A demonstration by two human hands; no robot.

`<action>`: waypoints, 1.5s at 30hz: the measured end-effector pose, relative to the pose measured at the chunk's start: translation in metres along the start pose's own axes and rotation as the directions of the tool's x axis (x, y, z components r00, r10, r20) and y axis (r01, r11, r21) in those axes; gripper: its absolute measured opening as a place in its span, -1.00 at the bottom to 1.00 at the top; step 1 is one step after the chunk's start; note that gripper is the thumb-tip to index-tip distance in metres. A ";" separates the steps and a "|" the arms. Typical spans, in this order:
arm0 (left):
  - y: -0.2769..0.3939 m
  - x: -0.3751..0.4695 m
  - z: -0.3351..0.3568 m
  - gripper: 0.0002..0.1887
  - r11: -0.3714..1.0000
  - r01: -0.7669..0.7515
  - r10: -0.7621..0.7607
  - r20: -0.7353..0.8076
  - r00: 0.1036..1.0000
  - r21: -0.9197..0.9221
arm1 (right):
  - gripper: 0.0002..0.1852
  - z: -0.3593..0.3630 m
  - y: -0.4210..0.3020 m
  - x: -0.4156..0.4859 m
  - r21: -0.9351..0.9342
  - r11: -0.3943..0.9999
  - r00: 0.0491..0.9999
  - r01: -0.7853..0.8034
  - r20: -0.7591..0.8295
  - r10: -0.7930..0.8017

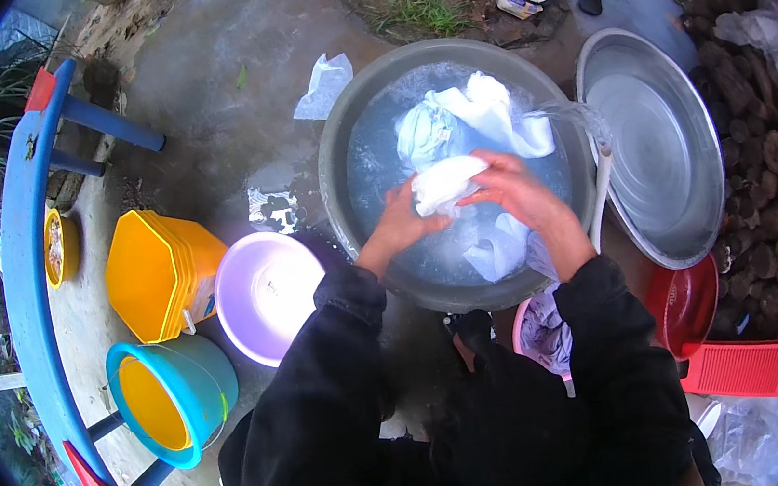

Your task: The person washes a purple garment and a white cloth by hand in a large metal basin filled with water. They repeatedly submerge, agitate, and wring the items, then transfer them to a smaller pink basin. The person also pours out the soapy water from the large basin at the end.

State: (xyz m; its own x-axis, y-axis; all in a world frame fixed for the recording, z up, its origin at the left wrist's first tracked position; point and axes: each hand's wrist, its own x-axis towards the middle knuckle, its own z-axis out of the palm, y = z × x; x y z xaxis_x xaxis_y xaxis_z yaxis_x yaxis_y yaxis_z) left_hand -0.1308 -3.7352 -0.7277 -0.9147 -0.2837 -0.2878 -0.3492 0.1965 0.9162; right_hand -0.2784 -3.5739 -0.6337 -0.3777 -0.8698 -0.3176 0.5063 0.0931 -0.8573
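Note:
A bunched white cloth (447, 181) is gripped between my left hand (401, 220) and my right hand (519, 187), above a large grey basin (335, 169) of water. Just beyond it in the basin lie a pale blue cloth (425, 131) and a longer white cloth (489, 110). Another whitish cloth (495, 250) lies in the water on the near side, partly behind my right wrist. From the right, a pale hose (603, 195) reaches the rim, and water spurts from its mouth into the basin.
Right of the basin leans a metal tub (647, 146), above a red basin (685, 308) and a red washboard (754, 367). To the left stand a purple basin (268, 298), yellow buckets (163, 271) and a turquoise bucket (213, 381). A pink container (522, 332) holds cloth near my right forearm.

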 end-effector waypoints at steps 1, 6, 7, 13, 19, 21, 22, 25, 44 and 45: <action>0.018 0.006 0.000 -0.39 0.973 -0.042 0.061 0.082 0.995 -0.226 | -0.60 -0.002 -0.014 -0.007 0.142 0.987 0.997 0.069 0.010 -0.071; 0.106 -0.010 0.007 -0.52 0.789 -0.098 -0.001 -0.161 0.987 -0.606 | -0.50 -0.029 0.021 -0.022 0.501 0.865 0.982 0.033 -0.179 0.066; 0.124 -0.019 0.010 -0.52 0.859 -0.115 0.052 -0.137 0.989 -0.498 | -0.47 -0.025 0.030 -0.019 0.562 0.827 0.969 0.011 -0.212 0.130; 0.124 -0.037 0.052 -0.27 0.961 -0.219 0.247 -0.168 0.954 0.168 | -0.68 -0.029 0.105 0.025 0.857 0.514 0.994 0.044 0.015 -0.111; 0.102 -0.013 0.043 -0.43 0.995 0.002 -0.045 -0.409 0.912 -0.104 | -0.72 0.040 0.073 0.024 0.472 0.843 0.847 0.256 -0.530 0.040; 0.114 -0.016 0.039 -0.49 0.961 0.084 -0.160 -0.285 0.945 -0.263 | -0.72 0.037 0.066 0.022 0.447 0.861 0.881 0.244 -0.472 -0.005; 0.109 -0.012 0.043 -0.51 0.991 0.076 -0.115 -0.407 0.906 -0.111 | -0.72 0.039 0.060 0.019 0.372 0.905 0.867 0.207 -0.498 0.006; 0.118 -0.011 0.031 -0.48 0.984 0.176 -0.156 -0.425 0.892 0.007 | -0.70 0.032 0.055 0.024 -0.108 0.944 0.862 0.312 -0.385 -0.329; -0.097 -0.217 -0.229 -0.60 0.445 0.484 -0.452 -0.277 0.848 0.753 | -0.74 0.000 0.063 -0.016 -0.569 0.821 0.989 -0.045 -0.139 -0.042; -0.107 -0.227 -0.237 -0.61 0.374 0.490 -0.478 -0.289 0.829 0.788 | -0.77 0.001 0.046 -0.016 -0.450 0.893 0.981 0.003 -0.170 -0.089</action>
State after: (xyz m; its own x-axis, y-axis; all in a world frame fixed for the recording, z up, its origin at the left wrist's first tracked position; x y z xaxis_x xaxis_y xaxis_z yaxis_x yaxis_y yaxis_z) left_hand 0.1620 -3.9143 -0.6944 -0.5330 -0.6002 -0.5964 -0.7385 0.6740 -0.0183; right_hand -0.2476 -3.5561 -0.6677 -0.5476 -0.7793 -0.3048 0.1027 0.2989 -0.9488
